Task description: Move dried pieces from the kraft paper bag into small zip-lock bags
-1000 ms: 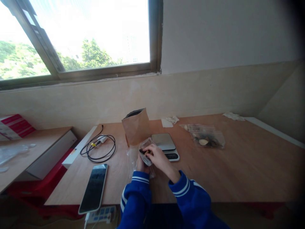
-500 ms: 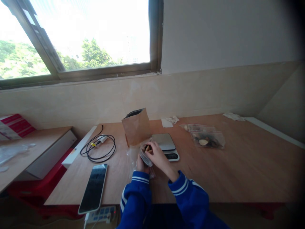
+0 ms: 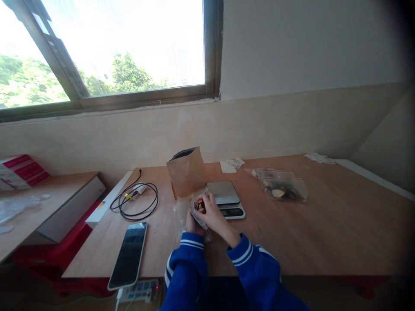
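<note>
Between my hands is a clear plastic bag (image 3: 201, 220) with brown and tan dried pieces (image 3: 200, 206) showing at its open mouth. My left hand (image 3: 192, 223) is closed around the bag from the left and below, its fingers largely hidden. My right hand (image 3: 212, 212) grips the bag's rim from the right, thumb and fingers on either side of the mouth. Just behind the hands stands an open brown paper bag (image 3: 185, 172). A kitchen scale (image 3: 223, 193) lies right of it, close to my right hand. More clear plastic (image 3: 182, 214) lies left of my left hand.
Zip bags of dried pieces (image 3: 285, 190) lie to the right on the table. Crumpled tissue (image 3: 235, 163) is by the wall. To the left are a coiled black cable (image 3: 156, 203) and a phone (image 3: 128, 255), with a power strip (image 3: 141, 290) below the table edge.
My right hand's fingers have moved from the pieces inside the mouth to the bag's rim. The mouth now shows more of the pieces. The bag stays in my left hand.
</note>
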Tool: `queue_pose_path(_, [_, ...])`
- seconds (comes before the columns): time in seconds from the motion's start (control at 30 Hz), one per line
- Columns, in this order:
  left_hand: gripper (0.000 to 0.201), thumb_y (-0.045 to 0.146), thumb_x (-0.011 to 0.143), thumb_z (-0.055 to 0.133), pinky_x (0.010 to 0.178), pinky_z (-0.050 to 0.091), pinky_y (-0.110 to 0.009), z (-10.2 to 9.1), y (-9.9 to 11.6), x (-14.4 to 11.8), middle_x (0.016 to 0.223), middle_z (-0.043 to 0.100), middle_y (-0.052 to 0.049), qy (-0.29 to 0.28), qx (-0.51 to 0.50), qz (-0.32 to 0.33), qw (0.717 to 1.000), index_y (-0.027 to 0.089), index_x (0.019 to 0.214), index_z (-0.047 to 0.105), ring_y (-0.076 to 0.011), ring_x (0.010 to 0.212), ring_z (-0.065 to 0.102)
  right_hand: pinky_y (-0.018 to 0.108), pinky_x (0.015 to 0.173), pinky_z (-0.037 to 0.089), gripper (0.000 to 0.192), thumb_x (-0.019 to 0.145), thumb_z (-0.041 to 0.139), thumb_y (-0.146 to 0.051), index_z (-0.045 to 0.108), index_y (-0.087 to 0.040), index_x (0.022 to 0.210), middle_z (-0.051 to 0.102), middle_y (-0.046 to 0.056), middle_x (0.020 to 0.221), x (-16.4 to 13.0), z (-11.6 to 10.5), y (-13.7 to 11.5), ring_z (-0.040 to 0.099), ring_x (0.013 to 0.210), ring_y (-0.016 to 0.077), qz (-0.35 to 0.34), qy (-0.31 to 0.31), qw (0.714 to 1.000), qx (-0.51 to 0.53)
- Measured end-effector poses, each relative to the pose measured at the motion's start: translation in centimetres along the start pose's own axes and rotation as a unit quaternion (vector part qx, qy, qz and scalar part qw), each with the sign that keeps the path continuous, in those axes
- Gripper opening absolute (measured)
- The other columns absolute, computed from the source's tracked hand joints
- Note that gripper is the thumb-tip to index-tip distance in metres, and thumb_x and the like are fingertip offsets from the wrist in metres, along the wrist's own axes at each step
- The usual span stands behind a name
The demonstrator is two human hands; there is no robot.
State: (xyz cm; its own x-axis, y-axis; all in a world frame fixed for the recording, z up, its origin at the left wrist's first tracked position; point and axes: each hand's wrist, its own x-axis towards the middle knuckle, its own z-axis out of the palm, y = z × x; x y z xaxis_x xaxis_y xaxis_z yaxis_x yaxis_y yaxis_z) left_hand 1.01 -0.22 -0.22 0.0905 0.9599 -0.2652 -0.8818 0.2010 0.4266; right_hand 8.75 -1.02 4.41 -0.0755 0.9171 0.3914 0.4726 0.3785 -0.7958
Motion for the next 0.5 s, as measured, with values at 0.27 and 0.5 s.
queue_pose_path(0.27, [0.031,0.023,0.084,0.046,0.087,0.053,-0.036,0.0,0.6,0.9,0.099,0.069,-0.017,0.000,-0.026,-0.018,1.000,0.006,0.101,0.066,-0.0272,0.102,0.064,0.040,0.094,0.045,0.027,0.079,0.059,-0.020,0.055,-0.020,0.106,0.061,0.007,0.108,0.2,-1.5,-0.7,0.057,0.104,0.0228,-0.016,0.010,0.996,0.083])
queue_pose_path(0.5, [0.021,0.019,0.083,0.050,0.074,0.058,-0.038,-0.2,0.5,1.5,0.083,0.070,-0.011,0.068,-0.053,-0.004,0.996,0.011,0.096,0.065,-0.0214,0.078,0.069,0.031,0.081,0.052,0.036,0.084,0.058,-0.035,0.056,-0.021,0.117,0.062,0.007,0.106,4.9,-4.7,-2.9,0.062,0.090,0.0178,-0.060,0.103,0.969,0.214])
